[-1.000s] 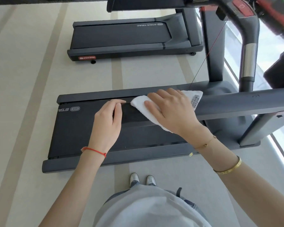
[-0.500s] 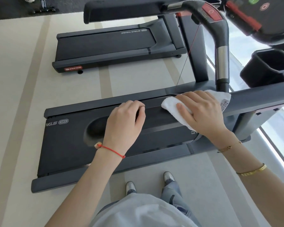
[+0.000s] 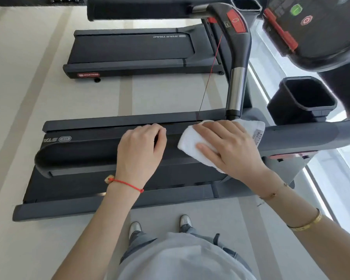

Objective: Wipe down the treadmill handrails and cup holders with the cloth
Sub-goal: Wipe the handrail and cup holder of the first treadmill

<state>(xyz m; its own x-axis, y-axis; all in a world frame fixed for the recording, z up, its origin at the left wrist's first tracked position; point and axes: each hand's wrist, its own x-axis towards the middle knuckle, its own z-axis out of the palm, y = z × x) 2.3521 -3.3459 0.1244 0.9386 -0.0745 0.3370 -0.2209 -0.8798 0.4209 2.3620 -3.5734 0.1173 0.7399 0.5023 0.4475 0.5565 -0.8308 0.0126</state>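
The near treadmill handrail [image 3: 303,136] is a wide dark grey bar running left to right across the view. My right hand [image 3: 230,146] lies over it with fingers spread and presses a folded white cloth [image 3: 188,143] onto the rail, just below the base of the curved chrome grip [image 3: 235,91]. My left hand [image 3: 140,145] grips the same rail a little further left, fingers curled over its far edge. A black cup holder [image 3: 305,100] stands beyond the rail at the right. A second cup holder [image 3: 245,5] shows at the top edge.
The console [image 3: 315,31] with red and green buttons hangs at the top right. A thin red safety cord [image 3: 210,71] drops toward the cloth. The far handrail [image 3: 139,10] crosses the top. A second treadmill [image 3: 141,51] stands beyond, a window strip runs along the right, and my shoes [image 3: 160,225] stand below.
My right hand has slid the cloth rightward along the rail to the base of the chrome grip. My left hand has followed along the rail, and the view has tilted up toward the console.
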